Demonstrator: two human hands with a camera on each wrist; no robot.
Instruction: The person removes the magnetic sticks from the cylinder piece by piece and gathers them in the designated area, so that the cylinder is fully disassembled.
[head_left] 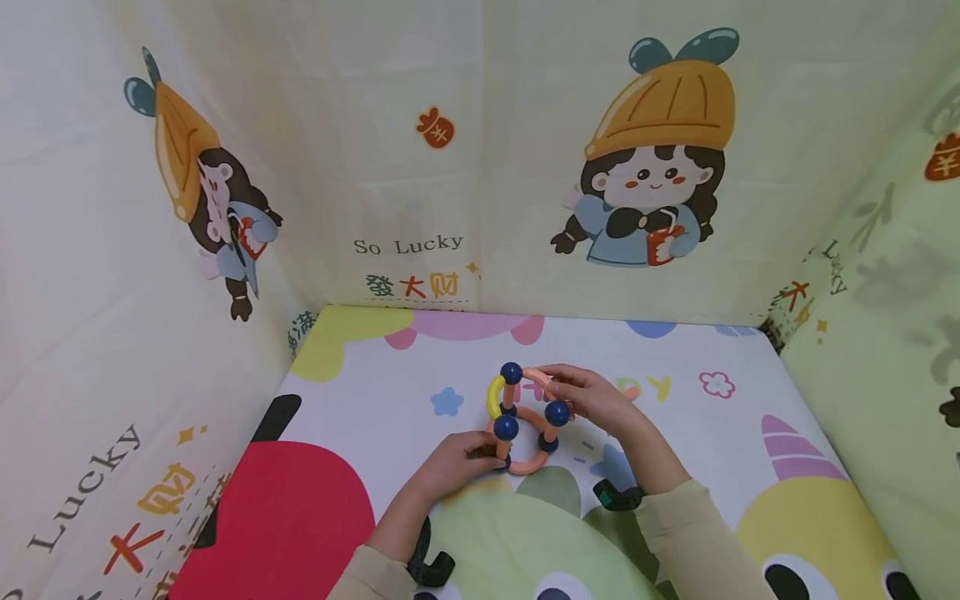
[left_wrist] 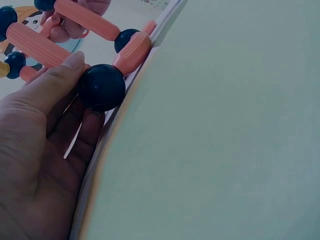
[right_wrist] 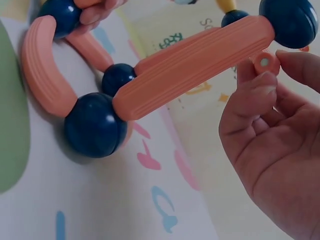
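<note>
A small frame of navy balls and salmon-pink magnetic rods stands on the printed table cover, with straight uprights and a ring of curved rods at its base. One curved rod (head_left: 495, 397) near its top is yellow. My left hand (head_left: 463, 457) grips the lower left corner; in the left wrist view its thumb lies on an upright rod (left_wrist: 40, 45) beside a navy ball (left_wrist: 102, 87). At the upper right, my right hand (head_left: 596, 402) pinches a curved pink rod (head_left: 537, 379). In the right wrist view, that rod's end (right_wrist: 265, 63) shows a pale centre between thumb and fingers, close below a ball (right_wrist: 290, 22).
Another pink rod (head_left: 632, 393) lies on the cover beyond my right hand. Cream printed cloth walls (head_left: 480, 167) enclose the table (head_left: 405, 375) at the back and both sides. Dark straps (head_left: 618, 496) circle both wrists.
</note>
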